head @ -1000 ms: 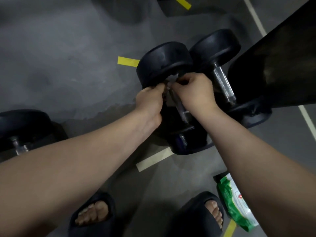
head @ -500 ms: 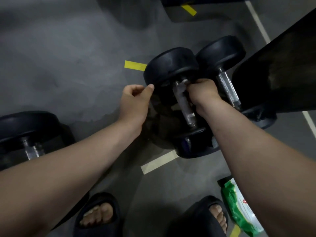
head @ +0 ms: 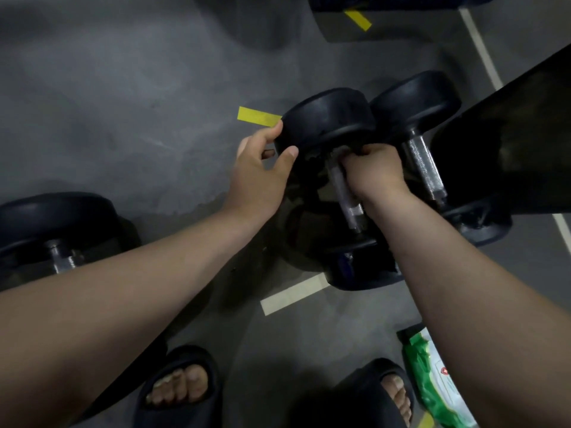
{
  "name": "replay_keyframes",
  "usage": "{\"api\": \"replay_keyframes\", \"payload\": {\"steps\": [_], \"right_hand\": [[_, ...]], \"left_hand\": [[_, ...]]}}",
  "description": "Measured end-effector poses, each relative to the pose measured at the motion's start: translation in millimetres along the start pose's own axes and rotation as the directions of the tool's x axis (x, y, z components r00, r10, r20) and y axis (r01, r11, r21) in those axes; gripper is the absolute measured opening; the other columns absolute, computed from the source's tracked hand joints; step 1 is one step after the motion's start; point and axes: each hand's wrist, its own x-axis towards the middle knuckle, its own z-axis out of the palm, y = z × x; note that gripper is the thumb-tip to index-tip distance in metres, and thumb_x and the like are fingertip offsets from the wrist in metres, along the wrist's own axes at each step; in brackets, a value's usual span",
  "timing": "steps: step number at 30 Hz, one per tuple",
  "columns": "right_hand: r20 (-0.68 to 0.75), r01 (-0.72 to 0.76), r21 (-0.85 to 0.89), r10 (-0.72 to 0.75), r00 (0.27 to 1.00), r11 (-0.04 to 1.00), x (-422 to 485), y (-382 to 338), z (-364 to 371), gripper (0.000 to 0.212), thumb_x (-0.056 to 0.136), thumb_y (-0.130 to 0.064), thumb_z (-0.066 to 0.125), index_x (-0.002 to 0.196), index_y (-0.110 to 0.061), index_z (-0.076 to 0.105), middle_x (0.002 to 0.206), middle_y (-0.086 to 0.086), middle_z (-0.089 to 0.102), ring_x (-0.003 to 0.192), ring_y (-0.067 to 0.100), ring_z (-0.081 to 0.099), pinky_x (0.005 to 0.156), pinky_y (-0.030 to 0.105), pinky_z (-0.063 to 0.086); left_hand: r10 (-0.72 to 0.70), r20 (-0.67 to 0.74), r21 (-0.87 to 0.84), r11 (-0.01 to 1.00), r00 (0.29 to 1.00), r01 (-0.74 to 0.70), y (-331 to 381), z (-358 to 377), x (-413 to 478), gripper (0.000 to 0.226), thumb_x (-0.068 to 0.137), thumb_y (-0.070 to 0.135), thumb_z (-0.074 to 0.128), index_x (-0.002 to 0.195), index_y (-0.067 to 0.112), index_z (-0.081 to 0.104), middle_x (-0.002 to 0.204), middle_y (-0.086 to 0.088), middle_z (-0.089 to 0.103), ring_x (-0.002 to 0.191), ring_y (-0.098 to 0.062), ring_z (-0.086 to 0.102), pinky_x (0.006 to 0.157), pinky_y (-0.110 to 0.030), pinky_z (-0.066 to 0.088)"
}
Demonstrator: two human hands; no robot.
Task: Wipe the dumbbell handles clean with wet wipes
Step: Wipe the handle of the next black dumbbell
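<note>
Two hands work one dumbbell (head: 355,273), lying mid-scene on the floor (head: 123,118): right hand (head: 374,171) clenched round its handle (head: 344,196), left hand (head: 259,177) gripping its far head (head: 327,118). Green wipes pack (head: 432,387), near right.

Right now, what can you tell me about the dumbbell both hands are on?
The dumbbell has two round black heads, rubbery in look, joined by a grey metal handle with a knurled stretch. It lies lengthwise away from the person on the grey floor, its near head beside a pale tape strip. The left hand grips the far head's rim; the right hand is curled round the handle's upper part. Another dumbbell lies close on its right.
</note>
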Motion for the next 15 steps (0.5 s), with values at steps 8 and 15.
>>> {"api": "replay_keyframes", "payload": {"steps": [8, 15], "right_hand": [[0.383, -0.414, 0.371, 0.269, 0.884, 0.831, 5, -8, -6, 0.021, 0.096, -0.011, 0.049, 0.1, -0.008, 0.07, 0.091, 0.014, 0.07, 0.084, 0.033, 0.068, 0.079, 0.056, 0.059], [0.162, -0.065, 0.17, 0.037, 0.986, 0.983, 4, -7, -21, 0.02, 0.076, -0.008, 0.08, 0.064, -0.013, 0.064, 0.058, 0.004, 0.06, 0.047, 0.013, 0.052, 0.047, 0.023, 0.039]], "left_hand": [[-0.023, 0.016, -0.026, 0.999, 1.0, 0.023, -2, 0, 3, 0.041, 0.089, 0.033, 0.068, 0.129, 0.03, 0.061, 0.127, 0.005, 0.058, 0.105, -0.011, 0.062, 0.102, -0.038, 0.05], [-0.029, -0.007, -0.048, 0.998, 1.0, 0.028, 1, 1, 1, 0.037, 0.093, 0.026, 0.069, 0.129, 0.033, 0.059, 0.125, 0.008, 0.054, 0.102, -0.004, 0.06, 0.096, -0.021, 0.048]]}}
